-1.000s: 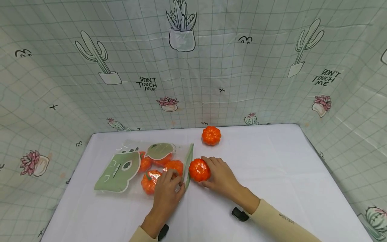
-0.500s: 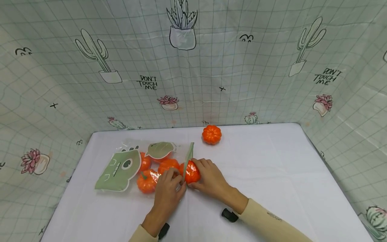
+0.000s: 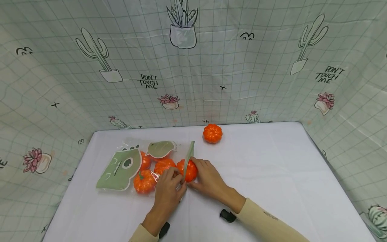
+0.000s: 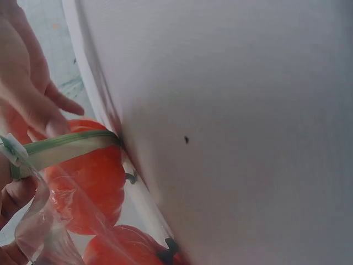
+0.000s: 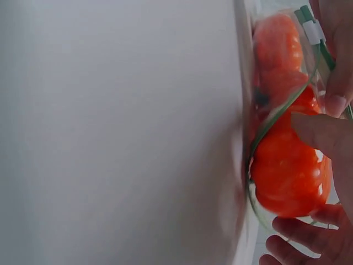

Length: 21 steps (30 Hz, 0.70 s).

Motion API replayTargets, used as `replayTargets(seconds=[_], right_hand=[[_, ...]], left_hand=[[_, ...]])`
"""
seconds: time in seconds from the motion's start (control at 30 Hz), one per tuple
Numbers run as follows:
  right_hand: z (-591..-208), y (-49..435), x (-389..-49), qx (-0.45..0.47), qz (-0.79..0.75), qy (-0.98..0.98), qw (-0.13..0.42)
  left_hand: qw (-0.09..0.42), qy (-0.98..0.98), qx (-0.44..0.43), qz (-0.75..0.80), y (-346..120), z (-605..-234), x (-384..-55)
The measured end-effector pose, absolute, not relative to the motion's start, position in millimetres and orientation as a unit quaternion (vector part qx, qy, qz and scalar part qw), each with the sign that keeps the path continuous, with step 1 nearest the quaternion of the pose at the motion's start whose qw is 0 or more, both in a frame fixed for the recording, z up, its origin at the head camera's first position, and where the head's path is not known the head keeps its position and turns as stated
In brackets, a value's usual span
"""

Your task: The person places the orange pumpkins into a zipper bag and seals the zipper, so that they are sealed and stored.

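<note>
Orange and shiny, a pumpkin (image 3: pixel 191 171) is sitting partly inside the mouth of a clear plastic bag (image 3: pixel 119 173); I'm reading the clock around that pumpkin, twelve toward the far edge. Toward four o'clock the right hand (image 3: pixel 210 176) is gripping it, thumb on one side and fingers on the other. Toward eight the left hand (image 3: pixel 169 188) is pinching the bag's green lip (image 4: pixel 77 144) beside a white slider (image 4: pixel 15 147). More pumpkins (image 3: pixel 144 181) are lying inside the bag toward nine, and a loose pumpkin (image 3: pixel 212 133) is resting alone at one o'clock.

That mouth is looking snug to me, so the lip could be snagging on the pumpkin's ribs and folding under. A weak pinch from the left hand could be letting the whole bag slide toward nine. With the inside filling up, something round could also be rolling back out through the open end.

Underneath, the table (image 3: pixel 266 174) is wearing a smooth white cover, probably offering little to stop a rolling thing. Beyond it, from ten round to two, a grid-patterned curtain (image 3: pixel 257 67) is hanging, showing potted cacti and repeating "DON'T TOUCH ME".
</note>
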State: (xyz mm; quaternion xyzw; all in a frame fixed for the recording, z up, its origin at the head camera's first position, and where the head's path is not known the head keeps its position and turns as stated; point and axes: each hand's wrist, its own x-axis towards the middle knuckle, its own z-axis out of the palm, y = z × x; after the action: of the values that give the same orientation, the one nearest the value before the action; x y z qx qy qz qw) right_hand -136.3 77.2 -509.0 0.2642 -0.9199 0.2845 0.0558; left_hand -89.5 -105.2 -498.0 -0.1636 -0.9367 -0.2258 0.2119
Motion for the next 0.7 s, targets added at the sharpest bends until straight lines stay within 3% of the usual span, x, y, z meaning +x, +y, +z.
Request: replayTargets(seconds=[0.7], right_hand=[[-516.1, 68.8, -137.2, 0.287, 0.237, -0.924, 0.085]], left_hand=[[0.213, -0.938, -0.156, -0.226, -105.6, -498.4, -87.6]])
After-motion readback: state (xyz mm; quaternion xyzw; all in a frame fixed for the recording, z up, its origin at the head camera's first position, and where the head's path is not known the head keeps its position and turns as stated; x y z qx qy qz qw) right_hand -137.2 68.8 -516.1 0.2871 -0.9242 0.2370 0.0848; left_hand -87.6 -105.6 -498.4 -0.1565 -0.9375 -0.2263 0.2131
